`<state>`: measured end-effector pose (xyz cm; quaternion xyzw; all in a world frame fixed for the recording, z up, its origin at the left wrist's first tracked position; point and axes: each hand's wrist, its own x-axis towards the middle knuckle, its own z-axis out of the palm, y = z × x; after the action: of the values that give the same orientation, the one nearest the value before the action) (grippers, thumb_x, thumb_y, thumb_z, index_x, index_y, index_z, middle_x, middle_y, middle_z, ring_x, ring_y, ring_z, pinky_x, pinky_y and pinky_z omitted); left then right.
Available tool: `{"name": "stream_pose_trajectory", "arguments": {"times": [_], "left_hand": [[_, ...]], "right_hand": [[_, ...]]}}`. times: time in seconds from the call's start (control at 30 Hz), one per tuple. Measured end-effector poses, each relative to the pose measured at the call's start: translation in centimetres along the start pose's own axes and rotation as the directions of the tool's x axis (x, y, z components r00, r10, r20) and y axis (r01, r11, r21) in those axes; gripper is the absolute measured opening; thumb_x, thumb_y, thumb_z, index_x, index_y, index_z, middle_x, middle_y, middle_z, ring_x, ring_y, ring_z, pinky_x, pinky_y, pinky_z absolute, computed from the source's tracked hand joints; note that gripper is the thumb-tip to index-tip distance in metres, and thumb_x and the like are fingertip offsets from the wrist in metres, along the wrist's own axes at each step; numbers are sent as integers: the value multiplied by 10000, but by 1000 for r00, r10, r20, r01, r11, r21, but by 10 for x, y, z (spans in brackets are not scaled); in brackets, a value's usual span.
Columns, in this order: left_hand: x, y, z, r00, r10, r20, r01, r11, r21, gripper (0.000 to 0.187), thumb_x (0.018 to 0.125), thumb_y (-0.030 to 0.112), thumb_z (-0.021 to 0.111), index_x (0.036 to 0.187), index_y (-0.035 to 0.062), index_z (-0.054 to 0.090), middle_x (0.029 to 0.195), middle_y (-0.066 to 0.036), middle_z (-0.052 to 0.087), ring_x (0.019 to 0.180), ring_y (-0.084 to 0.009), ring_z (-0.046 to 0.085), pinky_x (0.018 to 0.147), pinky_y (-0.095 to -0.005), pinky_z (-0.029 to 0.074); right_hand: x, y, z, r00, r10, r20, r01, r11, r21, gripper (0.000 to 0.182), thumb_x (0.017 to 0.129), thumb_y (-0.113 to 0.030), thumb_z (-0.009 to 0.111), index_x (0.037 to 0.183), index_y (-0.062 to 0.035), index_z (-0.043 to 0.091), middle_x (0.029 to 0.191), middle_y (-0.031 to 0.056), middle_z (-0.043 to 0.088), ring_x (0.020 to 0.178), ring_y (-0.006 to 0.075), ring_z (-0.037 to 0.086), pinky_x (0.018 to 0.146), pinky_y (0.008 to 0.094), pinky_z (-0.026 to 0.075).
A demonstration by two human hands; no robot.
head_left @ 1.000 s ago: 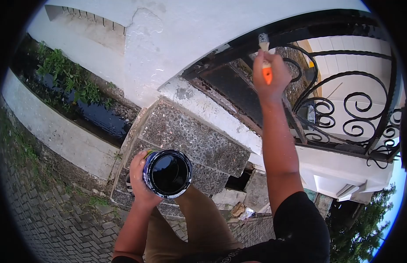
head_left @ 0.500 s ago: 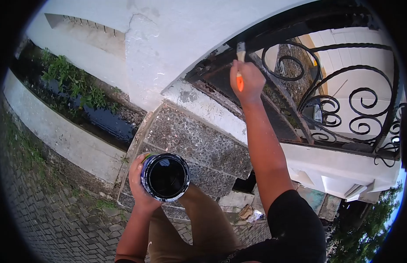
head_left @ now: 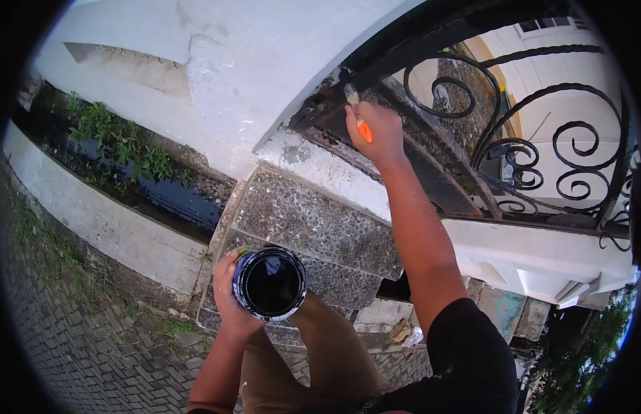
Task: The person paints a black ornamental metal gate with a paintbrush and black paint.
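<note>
My right hand (head_left: 377, 132) is closed round a paintbrush (head_left: 355, 103) with an orange-tipped handle. The dark bristles touch the lower frame of a black metal gate (head_left: 431, 41), near the white wall. Part of that frame around the brush looks worn and patchy. Lower down, my left hand (head_left: 230, 293) grips the side of an open paint can (head_left: 270, 283) with black paint inside and smears on its rim. The can is held over the stone step, near my knees.
A white wall (head_left: 244, 76) rises beside the gate. To the left runs a ditch (head_left: 161, 196) with dark water and green plants (head_left: 123, 141). Below are a pebbled step (head_left: 313, 214) and brick paving (head_left: 120, 338). Crumpled litter (head_left: 403, 334) lies near my legs.
My right hand and the brush have moved left and slightly down along the gate frame. The view has shifted a little, and the can appears slightly further right.
</note>
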<state>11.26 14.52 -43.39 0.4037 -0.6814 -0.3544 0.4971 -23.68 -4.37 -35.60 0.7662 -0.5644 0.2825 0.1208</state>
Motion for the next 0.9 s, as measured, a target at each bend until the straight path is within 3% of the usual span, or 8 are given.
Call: {"name": "stream_pose_trajectory", "arguments": {"times": [0.17,0.23,0.33,0.43,0.5,0.67,0.87,0.9], "left_hand": [[-1,-1,4,1000,2,23,-2,1000,-4,1143,620,278,967,1521,90,288,1464,-253,438,1326,-407,502,1122,-514,397],[1,3,6,1000,-5,-12,5,1000,-18,1078,637,251,955,1498,88,327,1419,-249,487,1294,-418,534,1101,-526,416],[3,5,9,1000,4,-23,-5,999,-45,1085,636,250,955,1505,92,325,1421,-247,486,1295,-418,533,1101,-524,416],[0,4,7,1000,2,-20,-2,1000,-18,1095,632,249,956,1511,95,322,1423,-246,486,1292,-423,534,1100,-521,418],[-6,-1,4,999,15,48,-15,1000,4,1239,594,302,991,1553,92,235,1517,-255,375,1361,-381,466,1135,-486,394],[-6,3,0,999,10,45,-8,1000,-27,1237,594,332,989,1547,83,240,1508,-259,385,1364,-388,462,1143,-490,383],[4,20,-4,998,53,37,-53,999,13,1236,591,342,987,1540,67,244,1504,-255,394,1357,-387,470,1144,-494,379],[5,24,-5,997,65,42,-67,997,32,1236,590,341,987,1539,64,245,1505,-254,394,1356,-386,471,1144,-494,377]], "right_hand": [[54,-12,-56,992,5,-125,-9,1000,-26,194,873,-125,739,764,-76,586,685,130,625,618,327,643,558,392,506],[74,-19,-74,909,-80,-409,73,997,-32,196,859,-113,752,760,-75,587,676,117,613,589,318,628,533,379,496],[71,-9,-62,883,-257,-392,167,954,-249,194,839,-93,762,753,-75,589,664,105,595,560,310,607,510,377,486],[35,10,-18,945,-230,-232,163,948,-274,177,839,-101,757,757,-91,601,653,110,576,549,311,592,509,400,483],[16,5,-5,976,-166,-142,138,972,-190,162,845,-117,751,776,-91,607,666,118,588,569,322,603,525,412,490],[52,0,-55,1000,20,22,-20,1000,-14,148,874,-176,717,874,-77,607,750,153,650,695,378,652,622,433,526],[122,-22,-141,952,-61,-301,35,995,-90,127,858,-129,738,839,-76,624,745,125,650,655,307,652,574,369,505],[124,-16,-139,913,-174,-369,115,978,-176,122,856,-125,741,831,-82,630,727,119,639,638,295,648,558,372,498]]}}
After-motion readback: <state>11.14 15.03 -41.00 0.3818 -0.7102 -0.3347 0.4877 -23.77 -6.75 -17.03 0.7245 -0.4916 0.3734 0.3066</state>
